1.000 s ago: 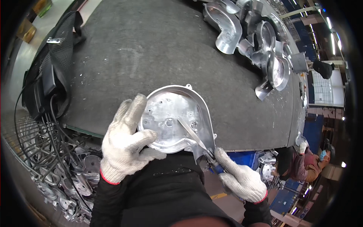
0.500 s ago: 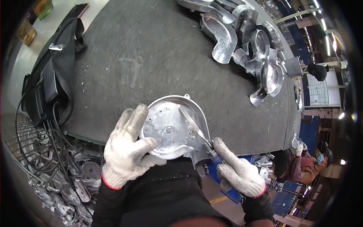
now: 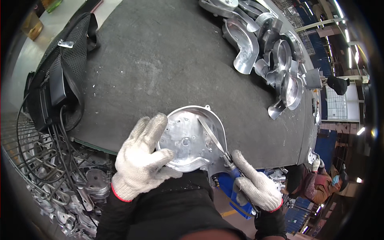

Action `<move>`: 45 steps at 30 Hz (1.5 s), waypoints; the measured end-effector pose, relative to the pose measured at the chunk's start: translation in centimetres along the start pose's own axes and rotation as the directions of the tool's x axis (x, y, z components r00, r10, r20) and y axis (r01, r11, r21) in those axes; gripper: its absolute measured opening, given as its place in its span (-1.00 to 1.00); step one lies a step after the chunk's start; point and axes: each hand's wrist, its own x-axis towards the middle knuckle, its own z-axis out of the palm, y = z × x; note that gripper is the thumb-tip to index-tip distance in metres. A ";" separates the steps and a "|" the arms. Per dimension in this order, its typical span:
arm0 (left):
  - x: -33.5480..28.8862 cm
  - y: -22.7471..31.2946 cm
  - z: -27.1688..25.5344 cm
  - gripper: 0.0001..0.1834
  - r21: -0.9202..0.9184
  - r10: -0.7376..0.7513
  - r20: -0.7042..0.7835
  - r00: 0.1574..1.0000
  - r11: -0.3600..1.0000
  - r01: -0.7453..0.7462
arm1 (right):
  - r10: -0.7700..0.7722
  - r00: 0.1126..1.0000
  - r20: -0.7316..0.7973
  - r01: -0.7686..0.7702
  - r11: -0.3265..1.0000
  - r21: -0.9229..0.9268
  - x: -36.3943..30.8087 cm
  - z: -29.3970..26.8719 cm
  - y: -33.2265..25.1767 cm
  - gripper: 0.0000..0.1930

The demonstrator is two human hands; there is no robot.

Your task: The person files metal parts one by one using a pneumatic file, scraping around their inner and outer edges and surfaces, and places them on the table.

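Observation:
A round, shallow cast-metal housing (image 3: 176,134) with a raised rim and a side spout lies at the near edge of the dark table. My left hand (image 3: 142,160), in a white knit glove, grips its left side. Two fingers stretch along the rim, while another reaches inside and the thumb sits by the lower wall. In my gloved right hand (image 3: 258,188) is a blue-handled tool with a long, narrow metal blade (image 3: 211,134). Its blade crosses the inside of the housing, with the tip near the upper inner wall. Part of the handle is hidden by the fingers.
Several similar castings (image 3: 280,60) are heaped at the far right. A black mesh bag (image 3: 70,72) with cables lies on the left, above a wire basket of metal parts (image 3: 98,182). A blue bin (image 3: 230,192) stands below the table's edge. Another person (image 3: 322,182) works at the right.
The whole view has shifted, so table, castings and bag appear slightly farther right and lower. Both hands keep nearly the same hold, and the blade stays inside the housing.

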 end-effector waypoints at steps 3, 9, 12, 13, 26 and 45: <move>-0.6 0.0 -0.2 -0.46 0.000 0.002 -0.006 1.000 1.000 -0.002 | 0.036 0.999 0.007 -0.037 0.999 0.040 0.2 0.0 -0.8 -0.29; -0.3 -0.3 -0.1 -0.41 0.005 0.031 0.031 0.999 0.999 -0.032 | -0.014 1.000 -0.018 0.012 0.995 -0.104 -0.1 0.0 -1.0 -0.29; -0.7 0.0 -0.6 -0.45 0.030 0.000 0.010 1.000 1.000 0.000 | -0.105 0.994 0.029 0.108 0.936 -0.335 1.2 0.1 -2.2 -0.28; -0.8 -0.1 -0.6 -0.41 0.048 0.000 0.037 0.999 0.999 -0.001 | -0.103 0.994 0.027 0.106 0.936 -0.336 0.8 0.0 -1.7 -0.28; 1.4 -2.8 -0.4 0.01 -0.335 -0.043 -0.037 0.998 0.942 0.028 | -0.162 0.978 0.134 0.194 0.940 -0.282 2.2 -0.4 -3.0 -0.27; 1.1 -3.5 0.0 0.04 -0.403 -0.082 0.027 0.996 0.911 0.086 | -0.227 0.963 0.145 0.262 0.912 -0.314 0.9 -1.6 -0.4 -0.28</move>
